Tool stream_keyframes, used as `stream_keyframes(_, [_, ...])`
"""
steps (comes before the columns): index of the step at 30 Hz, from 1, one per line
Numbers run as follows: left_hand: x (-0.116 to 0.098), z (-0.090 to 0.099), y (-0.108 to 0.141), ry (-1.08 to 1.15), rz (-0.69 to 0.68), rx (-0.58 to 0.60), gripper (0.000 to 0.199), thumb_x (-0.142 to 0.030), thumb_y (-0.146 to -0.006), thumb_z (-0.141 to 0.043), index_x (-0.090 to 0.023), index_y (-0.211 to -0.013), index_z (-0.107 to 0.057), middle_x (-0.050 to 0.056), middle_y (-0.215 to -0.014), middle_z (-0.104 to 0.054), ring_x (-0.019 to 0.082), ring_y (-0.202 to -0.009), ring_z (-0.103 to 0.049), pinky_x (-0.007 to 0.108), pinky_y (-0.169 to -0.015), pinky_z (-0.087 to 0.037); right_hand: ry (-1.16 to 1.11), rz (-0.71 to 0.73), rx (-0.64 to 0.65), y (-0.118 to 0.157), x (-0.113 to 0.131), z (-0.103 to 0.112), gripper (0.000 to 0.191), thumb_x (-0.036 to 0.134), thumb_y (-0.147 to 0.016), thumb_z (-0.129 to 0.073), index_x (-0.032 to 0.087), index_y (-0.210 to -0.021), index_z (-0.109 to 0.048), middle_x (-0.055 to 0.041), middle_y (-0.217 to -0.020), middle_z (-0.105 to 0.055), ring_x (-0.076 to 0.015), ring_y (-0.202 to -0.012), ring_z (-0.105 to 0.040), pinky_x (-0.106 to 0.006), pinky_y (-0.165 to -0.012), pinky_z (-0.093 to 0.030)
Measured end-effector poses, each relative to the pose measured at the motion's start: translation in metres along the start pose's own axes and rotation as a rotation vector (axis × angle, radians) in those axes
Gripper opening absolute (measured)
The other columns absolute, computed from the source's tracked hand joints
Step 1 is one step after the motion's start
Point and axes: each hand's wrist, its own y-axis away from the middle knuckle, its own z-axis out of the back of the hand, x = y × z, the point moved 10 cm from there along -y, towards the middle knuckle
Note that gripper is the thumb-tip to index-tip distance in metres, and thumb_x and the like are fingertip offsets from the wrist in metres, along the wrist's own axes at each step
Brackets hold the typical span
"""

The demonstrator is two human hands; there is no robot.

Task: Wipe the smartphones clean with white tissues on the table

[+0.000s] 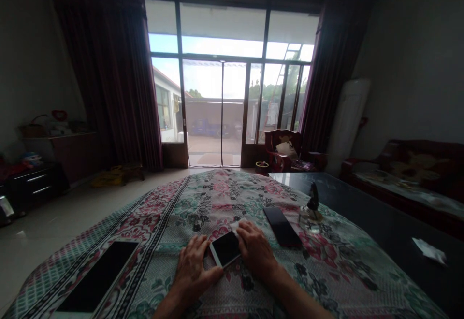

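Note:
A smartphone (225, 248) with a white frame and dark screen lies tilted on the flowered tablecloth (213, 193). My left hand (193, 266) grips its left side, the thumb at the lower corner and the fingers along the edge. Over the phone's upper right end, my right hand (255, 250) is closed on a white wipe (236, 225), only part of which shows beside the fingers. Right of my hands rests a second, dark phone (282, 227). A larger white-framed device (99, 276) with a black screen lies at the left.
A dark figurine on a clear base (312, 208) stands at the right of the cloth. Beyond it, a crumpled white packet (429, 251) lies on the dark tabletop (366, 222). A wooden armchair (284, 147) and a sofa (416, 169) stand behind, near glass doors (213, 130).

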Motion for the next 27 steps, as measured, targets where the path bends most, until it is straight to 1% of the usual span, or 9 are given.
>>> stream_keyframes(3, [0.000,0.000,0.000,0.000,-0.002,0.001,0.070,-0.043,-0.068,-0.059,-0.013,-0.131,-0.053,0.011,-0.147,-0.044,0.030,-0.141,-0.028,0.045,-0.114,-0.023,-0.040,0.076,-0.001,0.005,0.017,-0.001,0.030,0.022,-0.091,-0.042,0.022,-0.109,-0.066,-0.0054,-0.128,-0.059,-0.0224,-0.125,-0.047,-0.037,-0.108,-0.030])
stream_keyframes(7, [0.002,-0.001,0.000,-0.007,-0.005,-0.018,0.068,-0.042,-0.068,-0.058,-0.015,-0.131,-0.053,0.010,-0.147,-0.044,0.029,-0.140,-0.029,0.044,-0.114,-0.024,-0.108,0.198,0.019,0.012,0.043,-0.003,0.026,0.020,-0.092,-0.042,0.024,-0.100,-0.067,-0.0025,-0.117,-0.063,-0.0187,-0.116,-0.052,-0.034,-0.105,-0.032])
stream_keyframes(10, [0.004,-0.002,0.000,-0.008,-0.007,-0.021,0.068,-0.042,-0.068,-0.058,-0.016,-0.130,-0.054,0.009,-0.147,-0.044,0.029,-0.140,-0.029,0.044,-0.114,-0.023,-0.126,0.235,0.036,0.012,0.050,-0.003,0.023,0.019,-0.090,-0.044,0.023,-0.092,-0.067,-0.0021,-0.108,-0.065,-0.0175,-0.109,-0.054,-0.032,-0.103,-0.033])
stream_keyframes(13, [0.002,-0.001,0.000,-0.006,-0.008,-0.011,0.068,-0.043,-0.068,-0.058,-0.016,-0.130,-0.054,0.010,-0.146,-0.044,0.030,-0.141,-0.029,0.045,-0.113,-0.024,-0.129,0.215,0.013,0.008,0.043,0.001,0.023,0.018,-0.090,-0.045,0.023,-0.091,-0.067,-0.0021,-0.107,-0.065,-0.0173,-0.107,-0.055,-0.031,-0.101,-0.035])
stream_keyframes(16, [0.000,0.002,0.001,-0.005,0.004,-0.004,0.067,-0.043,-0.067,-0.058,-0.018,-0.129,-0.055,0.009,-0.146,-0.045,0.030,-0.141,-0.029,0.044,-0.113,-0.024,-0.121,0.169,-0.029,0.002,0.029,0.006,0.024,0.017,-0.090,-0.044,0.023,-0.095,-0.067,-0.0028,-0.110,-0.065,-0.0177,-0.109,-0.054,-0.031,-0.099,-0.036])
stream_keyframes(18, [-0.001,0.002,0.001,-0.005,0.008,0.003,0.067,-0.043,-0.067,-0.058,-0.017,-0.130,-0.054,0.009,-0.146,-0.045,0.030,-0.141,-0.028,0.045,-0.113,-0.024,-0.109,0.142,-0.043,-0.001,0.019,0.007,0.024,0.017,-0.089,-0.045,0.022,-0.096,-0.067,-0.0034,-0.111,-0.065,-0.0178,-0.109,-0.055,-0.030,-0.099,-0.036])
stream_keyframes(24, [-0.001,0.002,0.000,0.002,0.000,0.011,0.071,-0.042,-0.067,-0.058,-0.014,-0.131,-0.053,0.010,-0.147,-0.043,0.031,-0.141,-0.027,0.045,-0.113,-0.024,-0.057,0.023,-0.058,-0.009,-0.008,0.006,0.025,0.017,-0.088,-0.046,0.021,-0.100,-0.067,-0.0056,-0.120,-0.063,-0.0199,-0.117,-0.052,-0.034,-0.104,-0.034])
stream_keyframes(27, [-0.001,0.001,0.000,-0.005,0.007,0.019,0.070,-0.042,-0.068,-0.057,-0.014,-0.131,-0.053,0.011,-0.147,-0.043,0.030,-0.141,-0.027,0.045,-0.113,-0.024,-0.036,-0.011,-0.067,-0.010,-0.015,0.006,0.025,0.017,-0.088,-0.045,0.020,-0.101,-0.067,-0.0070,-0.122,-0.062,-0.0205,-0.119,-0.052,-0.035,-0.105,-0.033])
